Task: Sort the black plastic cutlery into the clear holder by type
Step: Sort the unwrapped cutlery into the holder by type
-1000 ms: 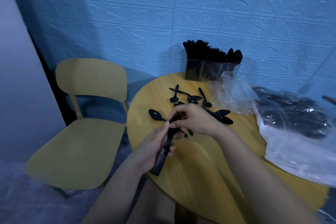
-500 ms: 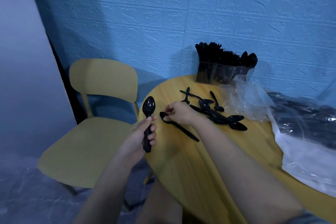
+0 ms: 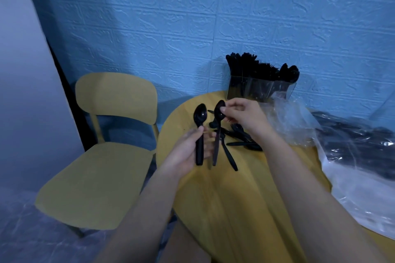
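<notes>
Black plastic is all one colour here, so sort by shape: your left hand (image 3: 188, 151) is curled round the handle of one spoon (image 3: 200, 132), bowl up, over the worktop's (image 3: 213, 209) left edge. Just to its right, your right hand (image 3: 243, 115) pinches a second spoon (image 3: 218, 128) by the bowl, handle hanging down. Lay its handle alongside the first and let the left hand grip both, bowls level. More loose cutlery (image 3: 241, 141) lies behind, toward the middle. The clear holder (image 3: 259, 89) stands at the back edge, already packed; I judge the spoons belong at its right end.
</notes>
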`<action>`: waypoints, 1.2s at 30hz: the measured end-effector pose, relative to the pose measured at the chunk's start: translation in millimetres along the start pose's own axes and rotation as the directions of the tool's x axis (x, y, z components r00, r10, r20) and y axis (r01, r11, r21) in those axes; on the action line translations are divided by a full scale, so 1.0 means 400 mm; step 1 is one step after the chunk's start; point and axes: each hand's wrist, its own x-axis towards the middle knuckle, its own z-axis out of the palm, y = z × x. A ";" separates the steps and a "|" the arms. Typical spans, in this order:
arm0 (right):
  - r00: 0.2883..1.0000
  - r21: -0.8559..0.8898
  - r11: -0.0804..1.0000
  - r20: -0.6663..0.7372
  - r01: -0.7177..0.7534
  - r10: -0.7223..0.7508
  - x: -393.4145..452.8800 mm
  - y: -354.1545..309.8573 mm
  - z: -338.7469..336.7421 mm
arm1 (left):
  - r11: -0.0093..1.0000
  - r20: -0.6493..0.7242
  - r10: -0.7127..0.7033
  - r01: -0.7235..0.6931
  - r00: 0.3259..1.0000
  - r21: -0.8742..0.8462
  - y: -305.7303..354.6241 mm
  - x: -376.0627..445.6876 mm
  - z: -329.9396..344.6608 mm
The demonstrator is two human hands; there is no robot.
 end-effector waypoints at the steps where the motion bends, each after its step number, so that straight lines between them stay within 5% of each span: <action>1: 1.000 -0.019 1.000 0.001 0.013 -0.013 0.000 0.002 0.001 | 1.000 0.043 -0.016 0.015 0.999 0.013 -0.005 0.002 0.013; 6: 0.992 -0.355 0.931 -0.064 0.079 -0.109 0.024 0.033 0.027 | 0.998 0.139 -0.059 0.058 0.989 0.011 -0.030 0.013 0.030; 11: 0.982 -0.534 0.841 -0.098 0.084 -0.161 0.028 0.045 0.030 | 0.997 0.035 0.011 -0.009 0.999 -0.071 -0.030 0.048 0.012; 17: 0.984 -0.823 0.565 0.141 0.055 0.110 0.022 0.070 0.047 | 0.971 -0.043 0.065 -0.074 0.997 -0.228 -0.033 0.066 -0.014; 23: 0.983 -0.887 0.437 0.179 0.147 0.031 0.017 0.088 0.078 | 0.977 -0.059 0.070 -0.080 0.996 -0.199 -0.034 0.071 -0.012; 26: 0.993 -0.848 0.521 0.118 0.093 0.015 0.026 0.077 0.051 | 0.984 -0.086 0.060 -0.074 0.994 -0.163 -0.035 0.074 -0.009; 29: 1.000 -0.701 0.713 -0.004 -0.006 0.004 0.046 0.044 -0.011 | 0.990 -0.095 0.045 -0.057 0.994 -0.129 -0.037 0.070 -0.005; 32: 0.999 -0.324 0.945 -0.036 -0.050 0.041 0.045 0.001 -0.051 | 0.994 -0.089 0.025 -0.034 0.996 -0.103 -0.036 0.063 0.003; 36: 0.999 0.030 0.999 0.010 -0.042 0.041 0.038 -0.022 -0.024 | 0.994 -0.045 0.021 -0.026 0.999 -0.110 -0.034 0.058 0.018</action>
